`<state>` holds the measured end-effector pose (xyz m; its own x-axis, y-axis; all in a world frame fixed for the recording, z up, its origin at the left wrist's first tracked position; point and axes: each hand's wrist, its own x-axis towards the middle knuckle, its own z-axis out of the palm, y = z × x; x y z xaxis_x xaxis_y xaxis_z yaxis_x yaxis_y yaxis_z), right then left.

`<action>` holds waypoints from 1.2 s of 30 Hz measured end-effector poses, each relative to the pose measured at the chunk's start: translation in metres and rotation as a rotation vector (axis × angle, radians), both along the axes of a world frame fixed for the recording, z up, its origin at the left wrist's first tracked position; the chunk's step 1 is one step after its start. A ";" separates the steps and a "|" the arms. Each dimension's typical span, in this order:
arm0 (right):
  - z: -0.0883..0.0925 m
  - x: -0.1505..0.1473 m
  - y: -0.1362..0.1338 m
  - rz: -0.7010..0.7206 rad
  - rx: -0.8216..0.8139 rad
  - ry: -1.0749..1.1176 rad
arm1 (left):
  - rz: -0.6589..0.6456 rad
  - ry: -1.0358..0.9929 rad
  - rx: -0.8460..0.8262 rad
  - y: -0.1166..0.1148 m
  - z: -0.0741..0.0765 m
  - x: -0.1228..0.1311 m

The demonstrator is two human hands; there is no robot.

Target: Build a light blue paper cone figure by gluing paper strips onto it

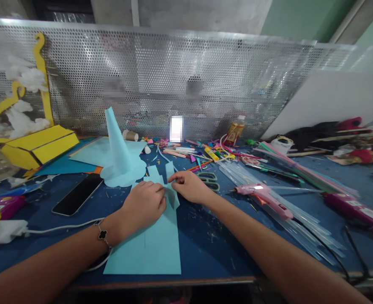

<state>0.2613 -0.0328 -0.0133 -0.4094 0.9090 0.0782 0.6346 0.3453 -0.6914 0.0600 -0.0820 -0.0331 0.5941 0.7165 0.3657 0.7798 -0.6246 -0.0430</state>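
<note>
A long light-blue paper sheet (154,240) with notched flaps at its far end lies on the blue table (211,240). My left hand (143,204), with a bracelet on its wrist, rests on the sheet with its fingers curled and pinches a fold near the flaps. My right hand (189,185) pinches the same paper from the right side. A light-blue paper cone (118,147) on a scalloped base stands just beyond the hands.
A black phone (77,194) lies left of the sheet. A pink glue gun (264,198) and clear glue sticks (287,211) lie to the right, scissors (209,179) behind my right hand. A yellow cardboard piece (37,147) sits far left. A perforated metal screen (173,80) backs the table.
</note>
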 end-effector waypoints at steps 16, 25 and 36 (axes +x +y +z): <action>0.004 0.000 -0.003 0.019 0.018 -0.056 | -0.099 -0.080 -0.097 0.007 0.000 -0.005; 0.005 0.006 -0.001 -0.028 -0.001 0.016 | -0.073 -0.040 -0.071 0.003 0.004 -0.004; 0.020 0.024 0.008 -0.010 0.043 0.126 | -0.099 -0.086 -0.136 0.008 0.017 -0.006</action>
<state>0.2857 -0.0253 0.0072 -0.3851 0.9075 0.1676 0.5470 0.3707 -0.7506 0.0539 -0.0744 -0.0163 0.6348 0.7025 0.3217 0.7114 -0.6939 0.1113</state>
